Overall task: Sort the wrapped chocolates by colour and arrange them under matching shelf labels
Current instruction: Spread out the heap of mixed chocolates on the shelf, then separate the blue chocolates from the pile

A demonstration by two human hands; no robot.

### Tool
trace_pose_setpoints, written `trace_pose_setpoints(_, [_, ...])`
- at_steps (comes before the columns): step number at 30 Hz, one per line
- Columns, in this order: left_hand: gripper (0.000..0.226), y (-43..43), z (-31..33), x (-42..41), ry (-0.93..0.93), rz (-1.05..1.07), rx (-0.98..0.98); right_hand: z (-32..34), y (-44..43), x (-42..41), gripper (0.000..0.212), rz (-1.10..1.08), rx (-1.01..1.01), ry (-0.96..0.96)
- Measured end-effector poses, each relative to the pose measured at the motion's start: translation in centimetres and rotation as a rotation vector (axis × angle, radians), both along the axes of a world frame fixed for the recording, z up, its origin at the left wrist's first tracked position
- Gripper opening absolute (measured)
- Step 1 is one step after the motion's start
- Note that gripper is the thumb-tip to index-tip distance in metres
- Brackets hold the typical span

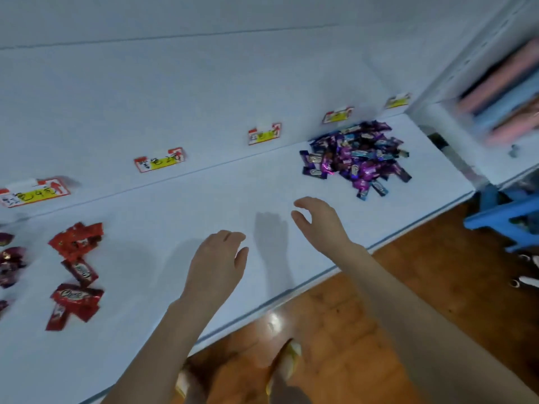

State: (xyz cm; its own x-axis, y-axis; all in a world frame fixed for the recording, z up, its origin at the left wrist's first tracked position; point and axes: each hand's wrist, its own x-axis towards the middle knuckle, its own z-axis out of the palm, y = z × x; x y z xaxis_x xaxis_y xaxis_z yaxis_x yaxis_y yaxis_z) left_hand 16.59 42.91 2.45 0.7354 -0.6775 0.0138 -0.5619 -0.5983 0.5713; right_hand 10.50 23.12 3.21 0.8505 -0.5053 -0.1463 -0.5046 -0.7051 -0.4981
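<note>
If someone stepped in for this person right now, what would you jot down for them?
Hands: left hand and right hand are both open and empty, hovering over the shelf.
Done: red chocolates are grouped at the left, near the leftmost label. A few dark purplish ones lie at the far left edge.
Left: the mixed pile at the right, mostly purple and blue, is not yet sorted.

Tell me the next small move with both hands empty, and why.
Probably reach the right hand forward to the mixed pile and pinch one wrapper off its near edge. Both it and the left hand hover empty; it is nearer the pile, which mixes purple and blue wrappers.
</note>
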Motion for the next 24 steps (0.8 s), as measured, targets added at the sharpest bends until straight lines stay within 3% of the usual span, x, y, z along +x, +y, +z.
trace_pose_setpoints(11, [0.019, -17.8, 1.2, -8.5, 0.034, -0.147, -0.008, 0.4, -17.0, -10.7, 0.034, -0.11, 0.038, -0.008])
trace_pose_setpoints(24, [0.031, -30.9, -2.7, -3.7, 0.116, -0.018, 0.158, -2.2, -29.0, -7.7, 0.029, -0.108, 0.09, -0.019])
